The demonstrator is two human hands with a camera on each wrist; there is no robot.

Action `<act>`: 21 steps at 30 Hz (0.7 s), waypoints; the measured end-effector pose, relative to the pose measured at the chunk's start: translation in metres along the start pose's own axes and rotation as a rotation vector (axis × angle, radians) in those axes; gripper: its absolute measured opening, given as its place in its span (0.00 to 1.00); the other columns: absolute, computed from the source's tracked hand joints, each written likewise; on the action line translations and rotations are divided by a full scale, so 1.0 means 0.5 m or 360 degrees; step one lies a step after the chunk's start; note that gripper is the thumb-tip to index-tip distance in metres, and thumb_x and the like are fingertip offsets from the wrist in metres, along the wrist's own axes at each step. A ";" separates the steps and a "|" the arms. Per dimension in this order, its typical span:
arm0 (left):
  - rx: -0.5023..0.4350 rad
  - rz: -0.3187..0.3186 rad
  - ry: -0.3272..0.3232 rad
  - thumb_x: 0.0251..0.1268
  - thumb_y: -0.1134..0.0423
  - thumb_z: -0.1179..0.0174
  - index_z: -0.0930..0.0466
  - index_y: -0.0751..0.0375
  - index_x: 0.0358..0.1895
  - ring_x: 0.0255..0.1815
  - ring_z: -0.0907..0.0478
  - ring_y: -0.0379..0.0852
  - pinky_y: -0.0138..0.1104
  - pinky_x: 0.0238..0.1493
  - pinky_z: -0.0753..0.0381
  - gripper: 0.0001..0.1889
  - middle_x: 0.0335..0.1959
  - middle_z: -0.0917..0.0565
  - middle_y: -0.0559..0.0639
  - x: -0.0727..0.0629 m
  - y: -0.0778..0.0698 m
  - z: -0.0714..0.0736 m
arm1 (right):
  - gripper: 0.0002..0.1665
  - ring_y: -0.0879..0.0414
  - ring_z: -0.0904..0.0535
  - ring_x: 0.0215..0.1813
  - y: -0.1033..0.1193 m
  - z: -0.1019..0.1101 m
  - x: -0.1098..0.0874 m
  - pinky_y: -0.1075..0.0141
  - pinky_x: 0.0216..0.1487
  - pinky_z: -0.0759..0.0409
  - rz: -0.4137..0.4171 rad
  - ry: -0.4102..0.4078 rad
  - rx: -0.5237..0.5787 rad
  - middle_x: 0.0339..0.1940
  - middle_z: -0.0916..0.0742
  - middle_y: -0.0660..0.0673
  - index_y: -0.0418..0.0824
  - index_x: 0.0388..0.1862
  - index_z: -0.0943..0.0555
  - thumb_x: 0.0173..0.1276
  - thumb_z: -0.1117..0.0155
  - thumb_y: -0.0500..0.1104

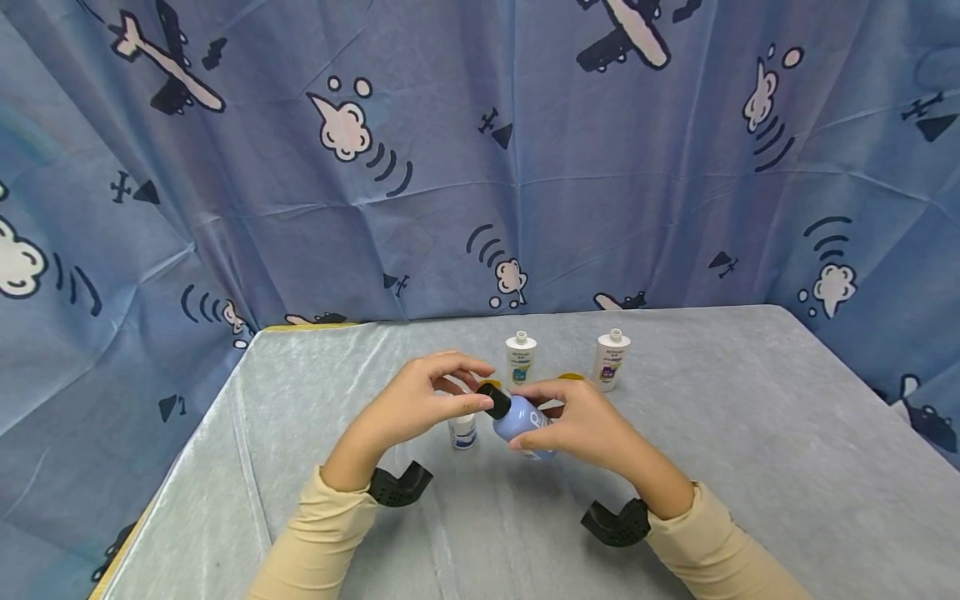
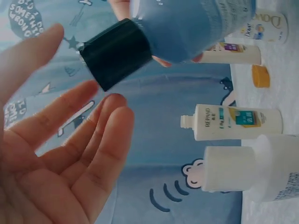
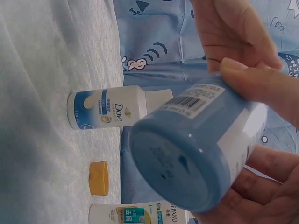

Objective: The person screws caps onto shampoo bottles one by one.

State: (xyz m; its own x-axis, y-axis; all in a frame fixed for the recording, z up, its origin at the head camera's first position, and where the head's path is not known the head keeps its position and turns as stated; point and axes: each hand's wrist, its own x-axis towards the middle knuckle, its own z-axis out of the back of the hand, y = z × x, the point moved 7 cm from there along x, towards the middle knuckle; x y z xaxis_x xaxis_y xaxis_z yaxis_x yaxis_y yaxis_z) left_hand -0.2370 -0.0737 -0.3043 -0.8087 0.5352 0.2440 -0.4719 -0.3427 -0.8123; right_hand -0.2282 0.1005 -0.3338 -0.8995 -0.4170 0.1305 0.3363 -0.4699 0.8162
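My right hand (image 1: pixel 588 421) grips a blue bottle (image 1: pixel 513 419) with thumb and fingers around its body. The bottle is tilted, its black cap (image 2: pixel 117 53) pointing toward my left hand (image 1: pixel 423 396); in the right wrist view its base and barcode label show. My left hand's thumb and fingers are spread around the black cap, and the left wrist view shows the thumb apart from it. One fingertip lies close to the cap's edge; whether it touches, I cannot tell. Behind, a white Dove bottle (image 3: pixel 110 109) with a white cap stands upright.
Two uncapped white REPAND bottles stand further back, one with a teal label (image 1: pixel 521 358), one with a purple label (image 1: pixel 611 360). Yellow caps (image 3: pixel 99 178) lie on the grey cloth-covered table (image 1: pixel 720 400). Another Dove bottle (image 2: pixel 271 25) stands behind the blue one. A patterned curtain (image 1: pixel 450 167) hangs beyond.
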 end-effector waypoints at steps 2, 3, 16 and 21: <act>0.0022 0.0054 -0.0026 0.62 0.59 0.30 0.14 0.57 0.49 0.43 0.18 0.40 0.31 0.44 0.16 0.13 0.44 0.13 0.50 0.001 0.005 0.000 | 0.35 0.50 0.17 0.51 0.000 0.000 0.000 0.62 0.50 0.13 0.0007 -0.0001 0.0006 0.51 0.13 0.39 0.33 0.55 0.16 0.49 0.17 0.45; 0.0027 0.0069 -0.0029 0.62 0.59 0.30 0.13 0.57 0.47 0.41 0.19 0.40 0.31 0.42 0.17 0.12 0.41 0.13 0.51 0.002 0.006 -0.001 | 0.34 0.50 0.17 0.51 0.000 -0.001 0.000 0.63 0.50 0.13 0.0011 -0.0002 0.0006 0.50 0.13 0.39 0.33 0.55 0.16 0.49 0.17 0.45; -0.0008 -0.0116 0.0079 0.63 0.68 0.33 0.15 0.64 0.52 0.51 0.19 0.47 0.33 0.52 0.15 0.15 0.50 0.15 0.56 -0.001 -0.012 -0.010 | 0.34 0.50 0.17 0.51 0.004 0.004 -0.002 0.60 0.51 0.13 -0.0005 -0.0001 -0.0013 0.51 0.13 0.39 0.34 0.55 0.16 0.49 0.17 0.45; -0.0058 -0.0073 0.0065 0.62 0.67 0.32 0.16 0.62 0.54 0.54 0.19 0.47 0.33 0.55 0.16 0.17 0.54 0.16 0.54 -0.002 -0.009 -0.009 | 0.35 0.49 0.17 0.52 0.006 0.005 -0.002 0.60 0.51 0.13 0.0000 -0.0001 -0.0012 0.52 0.13 0.38 0.33 0.56 0.17 0.49 0.17 0.46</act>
State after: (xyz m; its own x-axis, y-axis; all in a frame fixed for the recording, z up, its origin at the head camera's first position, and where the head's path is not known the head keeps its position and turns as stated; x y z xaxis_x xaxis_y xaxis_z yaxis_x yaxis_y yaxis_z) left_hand -0.2324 -0.0691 -0.3031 -0.7711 0.5811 0.2601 -0.4945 -0.2893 -0.8196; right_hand -0.2268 0.1014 -0.3304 -0.8997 -0.4164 0.1312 0.3386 -0.4756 0.8119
